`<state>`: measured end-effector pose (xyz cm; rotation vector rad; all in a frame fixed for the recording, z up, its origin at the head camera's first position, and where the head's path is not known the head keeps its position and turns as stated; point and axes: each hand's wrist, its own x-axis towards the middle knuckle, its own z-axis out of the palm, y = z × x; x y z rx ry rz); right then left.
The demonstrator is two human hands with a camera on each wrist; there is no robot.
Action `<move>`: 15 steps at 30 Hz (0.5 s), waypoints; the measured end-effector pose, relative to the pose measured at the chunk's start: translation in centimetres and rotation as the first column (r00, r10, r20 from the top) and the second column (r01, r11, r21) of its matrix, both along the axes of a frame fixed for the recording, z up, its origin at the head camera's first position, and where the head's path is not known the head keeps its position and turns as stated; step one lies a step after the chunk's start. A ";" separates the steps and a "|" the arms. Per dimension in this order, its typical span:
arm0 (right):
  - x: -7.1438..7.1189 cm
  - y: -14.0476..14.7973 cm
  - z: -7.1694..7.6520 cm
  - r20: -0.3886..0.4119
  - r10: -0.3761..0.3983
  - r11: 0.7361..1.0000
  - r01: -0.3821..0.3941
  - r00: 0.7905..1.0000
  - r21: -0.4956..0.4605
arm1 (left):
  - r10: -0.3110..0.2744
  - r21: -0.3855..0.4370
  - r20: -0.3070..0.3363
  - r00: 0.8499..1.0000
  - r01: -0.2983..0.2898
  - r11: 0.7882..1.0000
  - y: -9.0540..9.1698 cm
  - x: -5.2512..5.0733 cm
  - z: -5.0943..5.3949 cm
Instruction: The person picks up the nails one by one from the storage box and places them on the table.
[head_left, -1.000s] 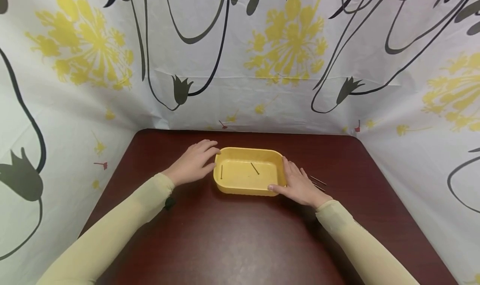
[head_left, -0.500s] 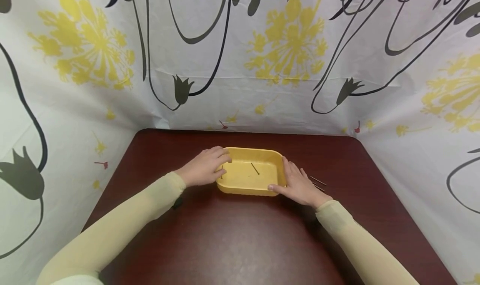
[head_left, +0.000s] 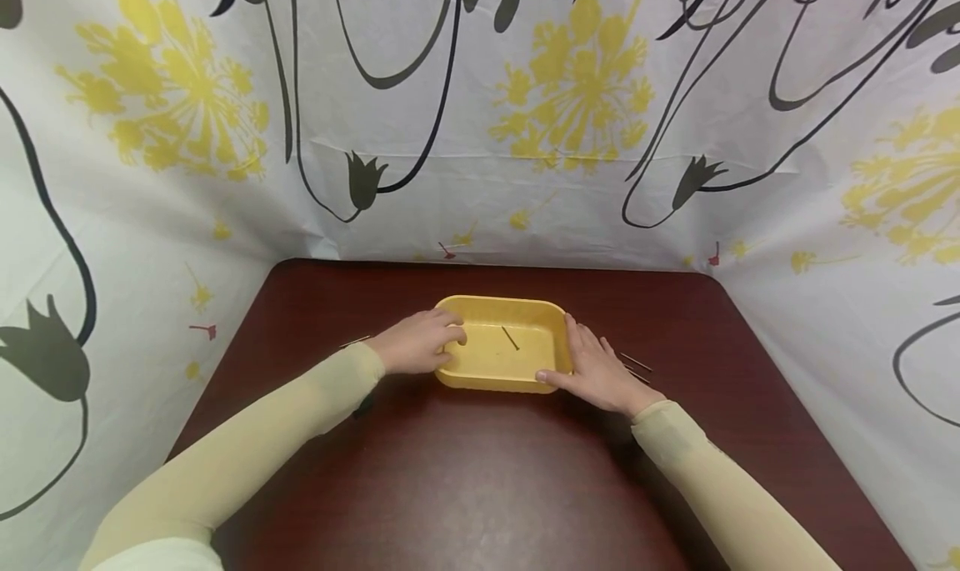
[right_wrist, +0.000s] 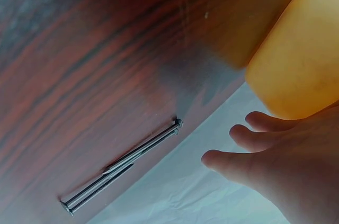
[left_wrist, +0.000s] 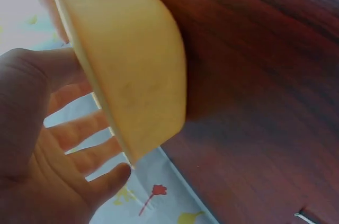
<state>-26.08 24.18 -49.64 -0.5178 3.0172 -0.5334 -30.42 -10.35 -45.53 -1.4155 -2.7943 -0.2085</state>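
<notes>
A yellow plastic tray [head_left: 498, 383] stands on the table, with a nail [head_left: 510, 338] lying on its floor. My left hand [head_left: 416, 342] reaches over the tray's left rim, fingers bent down inside and thumb apart from them. In the left wrist view the tray wall [left_wrist: 132, 60] hides most of those fingertips. The spot where a second nail lay is covered, so contact with it cannot be made out. Against the right end of the tray rests my right hand [head_left: 600, 371], fingers extended along the side and thumb over the front rim.
Several nails [right_wrist: 122, 166] lie on the dark red table [head_left: 480, 471] right of the tray, partly behind the right hand. Another thin metal piece [head_left: 354, 341] shows beyond the left forearm. A patterned white cloth [head_left: 480, 204] hangs behind the table and on both sides.
My left hand has moved right, from beside the tray to over its left end, covering the left nail. The metal piece beyond the left forearm has come into view. The right hand stays put.
</notes>
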 end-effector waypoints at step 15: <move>0.1 -0.1 0.0 0.012 -0.012 1.000 0.012 1.000 -0.016 | 0.050 -0.220 0.034 0.998 -0.041 0.975 2.3 -1.3 0.2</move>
